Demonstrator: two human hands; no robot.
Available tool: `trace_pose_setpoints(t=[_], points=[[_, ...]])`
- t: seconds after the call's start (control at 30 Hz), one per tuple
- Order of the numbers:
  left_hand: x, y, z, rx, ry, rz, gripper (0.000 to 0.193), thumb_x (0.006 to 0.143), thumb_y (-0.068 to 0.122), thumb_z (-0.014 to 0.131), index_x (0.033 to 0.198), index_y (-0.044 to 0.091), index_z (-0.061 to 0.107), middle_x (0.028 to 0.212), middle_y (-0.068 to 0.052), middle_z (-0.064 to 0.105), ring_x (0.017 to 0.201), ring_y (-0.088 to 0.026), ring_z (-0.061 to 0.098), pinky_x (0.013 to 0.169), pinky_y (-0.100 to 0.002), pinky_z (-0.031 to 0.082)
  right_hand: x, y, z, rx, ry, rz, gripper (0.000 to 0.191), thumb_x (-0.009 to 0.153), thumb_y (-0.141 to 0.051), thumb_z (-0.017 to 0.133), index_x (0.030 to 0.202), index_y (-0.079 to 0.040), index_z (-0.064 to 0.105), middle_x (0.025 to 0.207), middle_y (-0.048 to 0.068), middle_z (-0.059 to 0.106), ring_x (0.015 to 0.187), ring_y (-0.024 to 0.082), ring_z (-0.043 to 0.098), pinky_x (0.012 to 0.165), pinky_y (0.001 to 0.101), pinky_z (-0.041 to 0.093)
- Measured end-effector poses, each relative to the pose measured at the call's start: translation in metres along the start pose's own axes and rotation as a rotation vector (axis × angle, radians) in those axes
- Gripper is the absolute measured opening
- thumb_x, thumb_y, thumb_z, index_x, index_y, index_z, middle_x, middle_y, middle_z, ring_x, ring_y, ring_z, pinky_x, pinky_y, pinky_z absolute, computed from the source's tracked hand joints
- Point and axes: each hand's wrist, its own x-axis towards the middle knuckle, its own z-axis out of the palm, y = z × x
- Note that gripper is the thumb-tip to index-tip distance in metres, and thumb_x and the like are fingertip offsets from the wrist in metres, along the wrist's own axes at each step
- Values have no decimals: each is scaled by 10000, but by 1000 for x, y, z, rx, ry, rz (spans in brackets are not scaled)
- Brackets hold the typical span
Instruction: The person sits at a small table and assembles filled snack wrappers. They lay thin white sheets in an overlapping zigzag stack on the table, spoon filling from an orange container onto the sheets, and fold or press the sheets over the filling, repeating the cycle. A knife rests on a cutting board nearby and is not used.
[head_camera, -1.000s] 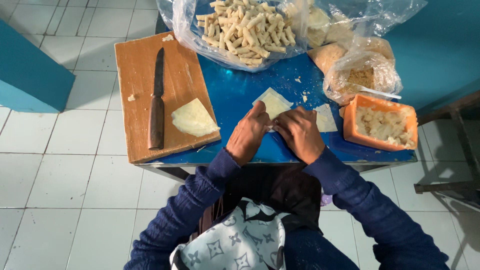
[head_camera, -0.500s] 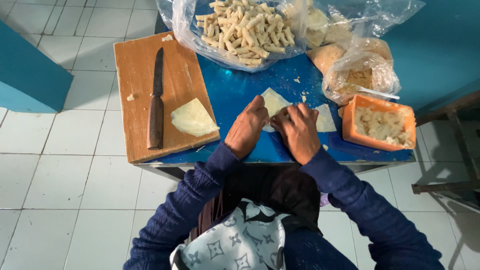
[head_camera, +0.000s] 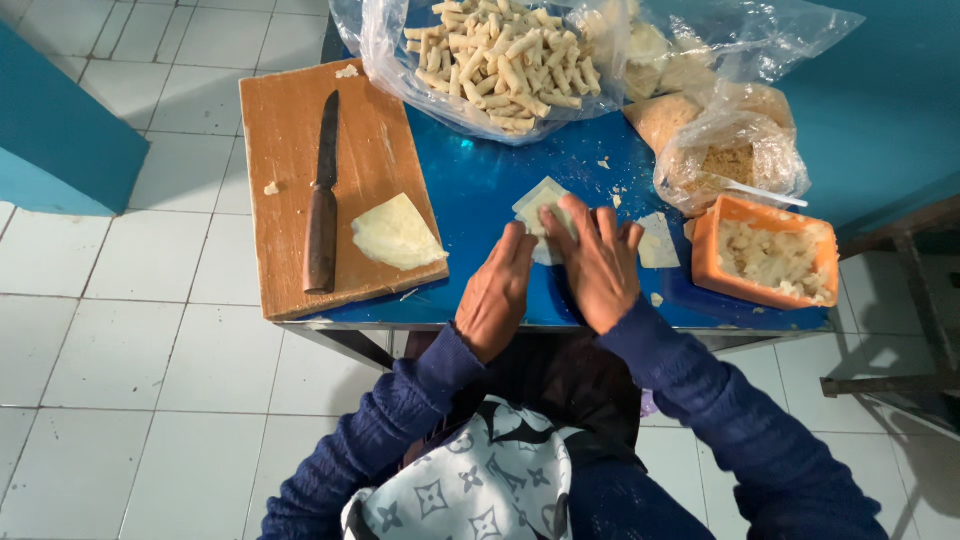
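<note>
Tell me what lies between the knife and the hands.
In the head view, a pale stack of wrapper sheets lies on the wooden board, between the knife and the left hand.

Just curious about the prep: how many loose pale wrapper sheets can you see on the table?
3: one on the cutting board at, one under both hands at, one right of the right hand at. Others may be hidden.

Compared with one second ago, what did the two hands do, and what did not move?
Both the left hand and the right hand slid forward over the pale wrapper, fingers now stretched flat, rolling it away from the person. The knife, cutting board, orange tub and bags stayed put.
</note>
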Motion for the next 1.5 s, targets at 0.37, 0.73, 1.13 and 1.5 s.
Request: trace_pose_setpoints(t=[0.37, 0.73, 1.13, 1.5], points=[[-2, 2, 2, 162, -59, 63, 339, 929, 51, 636, 1263, -7, 629, 1320, -148, 611, 1163, -313, 595, 947, -403, 493, 39, 38, 7, 462, -56, -43, 618, 870, -22, 686, 1438, -258, 628, 1156, -60, 648, 1066, 252, 527, 869, 468, 375], [1, 9, 0, 253, -114, 98, 485, 849, 195, 741, 1309, 79, 639, 1287, -121, 575, 1200, -293, 573, 982, -412, 473, 139, 49, -33, 806, 226, 25, 243, 1058, -142, 732, 1250, -18, 648, 1169, 118, 769, 934, 174, 727, 869, 317, 580], [1, 8, -2, 213, -118, 77, 454, 855, 239, 757, 1292, 151, 671, 1248, -135, 579, 1129, -319, 581, 919, -432, 482, 46, 214, -96, 99, -289, 229, 140, 1058, -261, 680, 1082, -210, 809, 1032, 57, 774, 891, 288, 737, 800, 413, 570], [9, -1, 4, 124, 26, -164, 267, 905, 136, 724, 1094, -27, 627, 1097, -145, 552, 961, -310, 571, 801, -399, 505, 25, 207, -62, 5, -441, 517, 93, 934, -259, 738, 941, -220, 822, 940, 32, 789, 839, 287, 743, 763, 428, 567]])
